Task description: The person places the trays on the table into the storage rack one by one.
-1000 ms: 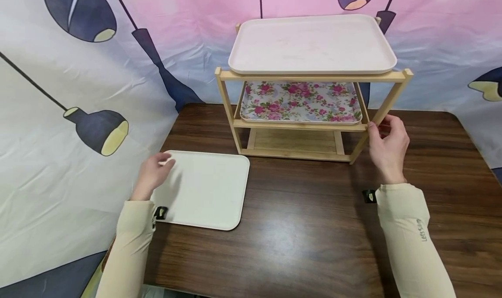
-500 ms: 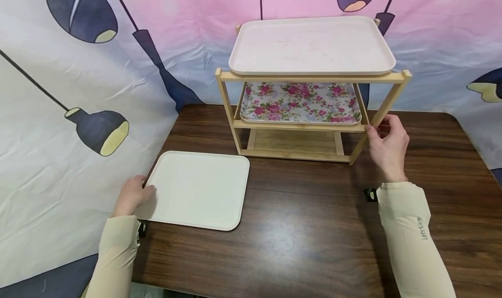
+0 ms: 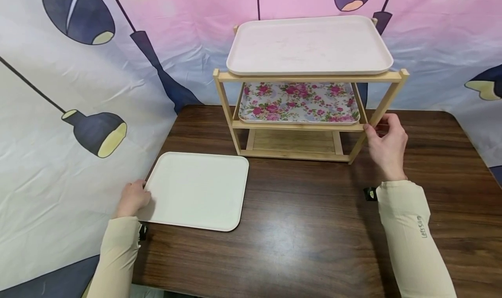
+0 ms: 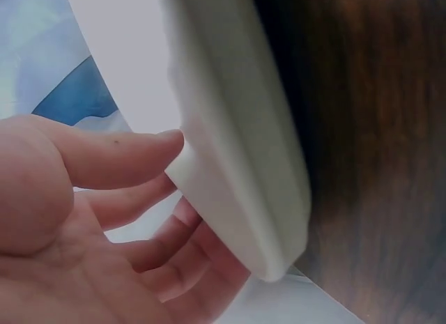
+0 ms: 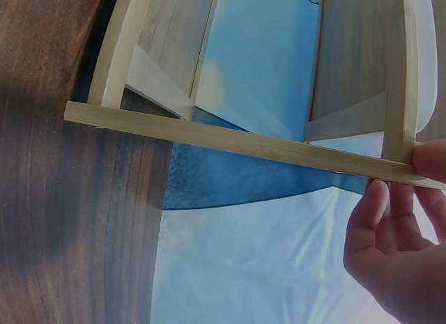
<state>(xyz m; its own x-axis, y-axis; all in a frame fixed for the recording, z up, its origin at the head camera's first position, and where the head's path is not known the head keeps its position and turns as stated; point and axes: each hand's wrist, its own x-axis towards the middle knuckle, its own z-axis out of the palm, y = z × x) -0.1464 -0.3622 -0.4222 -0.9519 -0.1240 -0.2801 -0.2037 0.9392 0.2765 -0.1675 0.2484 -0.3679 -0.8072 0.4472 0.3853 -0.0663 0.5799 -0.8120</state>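
Observation:
A plain white rectangular tray (image 3: 196,189) lies on the table left of the rack. My left hand (image 3: 134,198) grips its left edge; in the left wrist view the thumb (image 4: 132,157) is on the upper side of the rim and the other fingers curl at the underside. To the right, my right hand (image 3: 388,145) pinches the front right post of a wooden three-tier rack (image 3: 313,77) at middle-shelf height. The right wrist view shows the thumb (image 5: 431,159) on one side of the wood and the fingers on the other.
On the rack's top tier rests a pale pinkish tray (image 3: 310,45). A floral tray (image 3: 300,104) sits on the middle tier, above the bare wooden bottom shelf (image 3: 296,142). Behind the dark wooden table (image 3: 298,228) hangs a printed cloth (image 3: 188,41), also along the left.
My left hand has moved from above the white tray's far left corner down and left to its left edge and taken hold there. My right hand stays on the rack post.

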